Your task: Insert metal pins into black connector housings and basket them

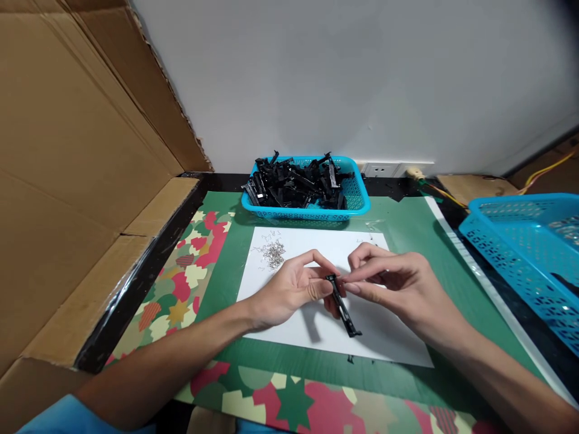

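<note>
My left hand grips a long, narrow black plastic part near its upper end, over a white sheet of paper. The part tilts, its lower end pointing down and to the right. Close beside that upper end, my right hand has its thumb and index finger pinched together; whatever is between the fingertips is too small to make out. A pile of small thin metal pieces, like tiny springs or wire clips, lies on the paper's left side.
Behind the paper stands a blue basket heaped with black plastic parts. Another blue basket is at the right, holding a dark piece. Cardboard walls the left side. Sockets and a plugged cable sit on the back wall.
</note>
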A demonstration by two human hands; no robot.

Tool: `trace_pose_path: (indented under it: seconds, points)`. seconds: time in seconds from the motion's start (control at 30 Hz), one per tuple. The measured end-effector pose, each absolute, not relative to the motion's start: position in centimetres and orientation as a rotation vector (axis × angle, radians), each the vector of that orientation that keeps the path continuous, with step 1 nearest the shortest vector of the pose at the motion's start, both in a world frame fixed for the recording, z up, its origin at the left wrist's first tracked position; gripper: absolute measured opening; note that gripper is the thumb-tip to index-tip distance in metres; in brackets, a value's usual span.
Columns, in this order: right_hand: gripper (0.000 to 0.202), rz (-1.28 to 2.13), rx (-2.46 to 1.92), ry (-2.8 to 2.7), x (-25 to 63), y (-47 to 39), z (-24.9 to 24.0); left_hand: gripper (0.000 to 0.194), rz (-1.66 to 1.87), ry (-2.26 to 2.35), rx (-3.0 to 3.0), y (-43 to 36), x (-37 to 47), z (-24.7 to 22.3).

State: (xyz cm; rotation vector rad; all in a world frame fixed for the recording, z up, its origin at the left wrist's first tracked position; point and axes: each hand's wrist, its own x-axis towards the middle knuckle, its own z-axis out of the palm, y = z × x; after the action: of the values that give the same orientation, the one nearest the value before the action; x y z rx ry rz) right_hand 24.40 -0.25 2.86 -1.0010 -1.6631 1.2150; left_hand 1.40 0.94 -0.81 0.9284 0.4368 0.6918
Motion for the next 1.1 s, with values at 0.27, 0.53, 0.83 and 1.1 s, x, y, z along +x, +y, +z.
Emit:
trace_pose_path:
  seconds: [0.27, 0.53, 0.83, 1.1]
  points:
    - [0.007, 1.242, -1.004, -1.621, 23.9, -0.6, 2.7, 0.046, 0.648, 0.398, 0.886, 0.8, 1.7, -0.8]
    - [0.011, 1.171, -1.059, -1.622, 23.6, -0.9, 2.4, 0.039, 0.655, 0.383, 0.885, 0.8, 1.5, -1.1]
    - [0.011, 0.985, -1.090, -1.720, 23.2, -0.9, 2.5, 0.037, 0.662, 0.381, 0.887, 0.7, 1.7, -1.2]
    - [0.012, 0.856, -1.072, -1.843, 23.4, -1.1, 2.5, 0.035, 0.643, 0.429, 0.893, 0.7, 1.6, -1.3]
